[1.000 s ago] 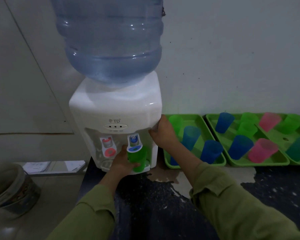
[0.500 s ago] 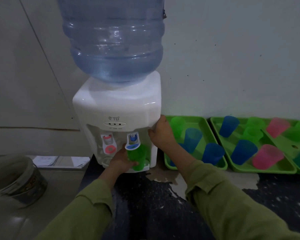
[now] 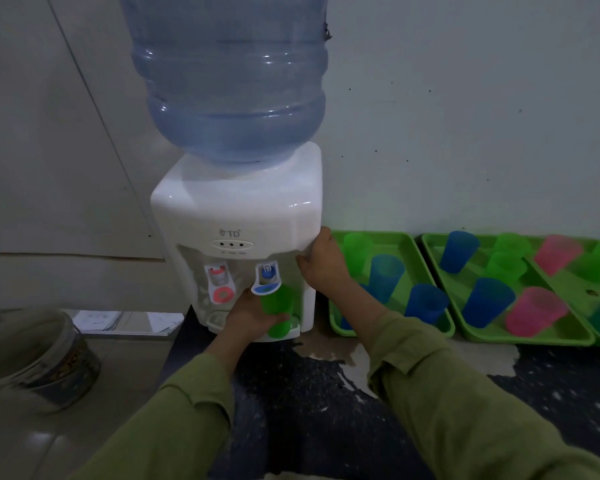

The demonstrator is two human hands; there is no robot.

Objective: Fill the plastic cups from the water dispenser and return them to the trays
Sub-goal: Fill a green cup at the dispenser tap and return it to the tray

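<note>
Fills one translucent green plastic cup (image 3: 278, 315) at the blue tap lever (image 3: 266, 285) of the white tabletop water dispenser (image 3: 243, 209).

Grips the cup with the left hand (image 3: 248, 315), fingers curled round its wall, rim up against the lever at the dispenser's front. Braces the dispenser's right front corner with the right hand (image 3: 323, 263), fingers fairly straight along the side wall, thumb on the front face. Cannot tell the water level in the cup. Shows, right of the dispenser, green plastic trays (image 3: 499, 338) side by side along the wall, carrying blue, green and pink cups (image 3: 487, 301); cannot tell which are full. Seems mid-task: this cup not yet back in a tray, probably the one just beside the dispenser.
</note>
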